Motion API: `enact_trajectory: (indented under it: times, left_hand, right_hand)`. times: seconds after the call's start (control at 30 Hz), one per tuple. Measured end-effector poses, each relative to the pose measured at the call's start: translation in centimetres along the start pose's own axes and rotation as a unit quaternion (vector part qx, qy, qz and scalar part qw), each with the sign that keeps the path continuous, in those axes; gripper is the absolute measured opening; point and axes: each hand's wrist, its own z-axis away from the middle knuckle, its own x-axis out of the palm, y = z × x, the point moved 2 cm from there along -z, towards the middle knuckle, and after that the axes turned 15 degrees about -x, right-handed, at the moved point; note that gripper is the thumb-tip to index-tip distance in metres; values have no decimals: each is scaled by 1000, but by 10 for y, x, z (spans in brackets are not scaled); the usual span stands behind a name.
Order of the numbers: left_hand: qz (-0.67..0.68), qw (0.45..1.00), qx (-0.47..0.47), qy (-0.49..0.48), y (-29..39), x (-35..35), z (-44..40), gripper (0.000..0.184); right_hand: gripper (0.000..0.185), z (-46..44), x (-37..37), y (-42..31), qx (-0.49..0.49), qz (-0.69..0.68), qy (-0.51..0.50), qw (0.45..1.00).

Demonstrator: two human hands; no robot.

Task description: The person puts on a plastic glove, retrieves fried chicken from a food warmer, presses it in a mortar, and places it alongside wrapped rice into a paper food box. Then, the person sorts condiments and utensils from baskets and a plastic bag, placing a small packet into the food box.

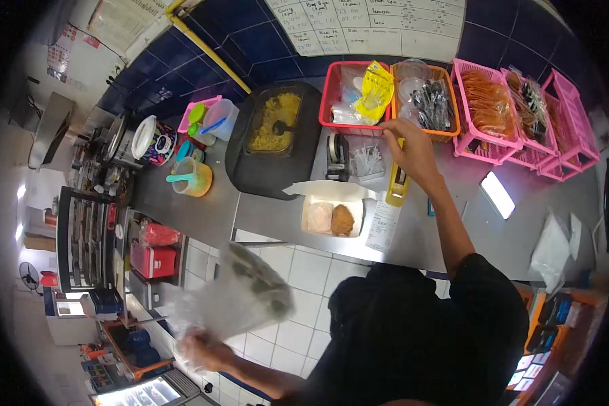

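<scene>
Low on the left, my left hand [206, 353] is closed on the gathered end of a clear plastic bag [243, 291]. Something greenish-brown shows blurred inside it, hanging over the floor. My right hand [413, 152] reaches over the counter beside the baskets' front rims, its thumb and forefinger apart. Under it lies a yellow tool that looks like a box cutter [397, 184], partly covered by the hand. To its left stands an open paper food box [306, 218], holding a pale rounded mound and a fried brown piece [343, 220]. A printed receipt [384, 227] lies beside the box.
Behind are a red basket [352, 126], an orange basket [443, 135] and pink baskets [487, 143]. A black tape dispenser [337, 157] is near them. Left sits a tray of yellow food [274, 122] and tubs [195, 177]. A lit phone [498, 195] lies right.
</scene>
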Motion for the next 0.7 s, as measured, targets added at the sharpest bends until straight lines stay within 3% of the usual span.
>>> enact_trajectory:
  times: [0.1, 0.17, 0.23, 0.37, 0.43, 0.53, 0.57, 0.6, 0.63, 0.67, 0.7]
  left_hand:
    - [68, 985, 159, 4, 0, 11, -44, 32]
    - [-23, 936, 352, 15, 55, 76, -68, 30]
    - [-34, 882, 469, -15, 88, 110, -90, 29]
    - [227, 898, 359, -113, 141, 179, -86, 30]
    - [336, 885, 272, -174, 159, 196, -78, 33]
    - [326, 910, 230, -112, 170, 221, -75, 39]
    - [238, 928, 284, -43, 183, 234, -59, 42]
    - [251, 927, 260, -98, 192, 241, -53, 41]
    - [263, 924, 232, -150, 202, 248, -46, 40]
    - [365, 865, 124, -322, 207, 253, -46, 35]
    - [339, 873, 83, -340, 211, 261, -32, 34]
  right_hand:
    - [14, -17, -13, -41, -9, -131, 47, 990]
    - [18, -30, -28, -87, -99, -150, 51, 982]
    - [20, -42, -38, -129, -178, -170, 44, 968]
    - [25, -71, -34, -189, -318, -210, -12, 925]
    - [25, -75, -16, -202, -337, -211, -19, 917]
    - [32, -70, -16, -207, -294, -199, -96, 930]
    - [35, -65, -25, -207, -252, -189, -137, 939]
    - [39, -60, -33, -209, -209, -179, -177, 945]
    - [44, -59, -44, -215, -206, -175, -63, 961]
    - [44, -58, -53, -217, -219, -103, -17, 970]
    - [44, -58, -62, -219, -232, -29, 28, 972]
